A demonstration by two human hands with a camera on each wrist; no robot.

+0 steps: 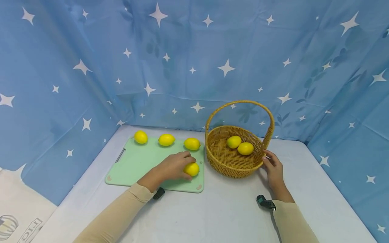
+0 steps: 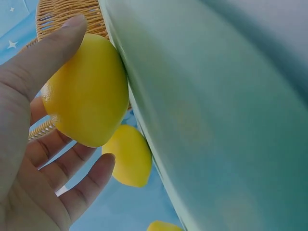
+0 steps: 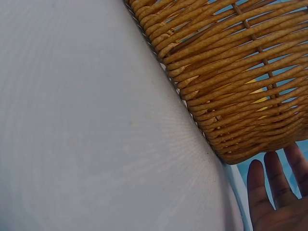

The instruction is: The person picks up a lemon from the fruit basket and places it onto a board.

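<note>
My left hand (image 1: 176, 166) is around a yellow lemon (image 1: 191, 169) at the right side of a pale green cutting board (image 1: 143, 165). In the left wrist view its thumb lies along the lemon (image 2: 89, 91), with fingers curved behind it. Three more lemons lie along the board's far edge: one at left (image 1: 141, 137), one in the middle (image 1: 166, 139), one at right (image 1: 192, 143). My right hand (image 1: 275, 170) touches the right rim of a wicker basket (image 1: 232, 172). In the right wrist view, its fairly straight fingers (image 3: 257, 185) reach the basket's woven side (image 3: 231, 101).
Two lemons (image 1: 245, 148) lie inside the basket, whose tall handle (image 1: 240, 102) arches above it. Board and basket stand side by side on a white-covered table (image 1: 218, 212). A blue curtain (image 1: 182, 81) with white stars hangs behind and along both sides.
</note>
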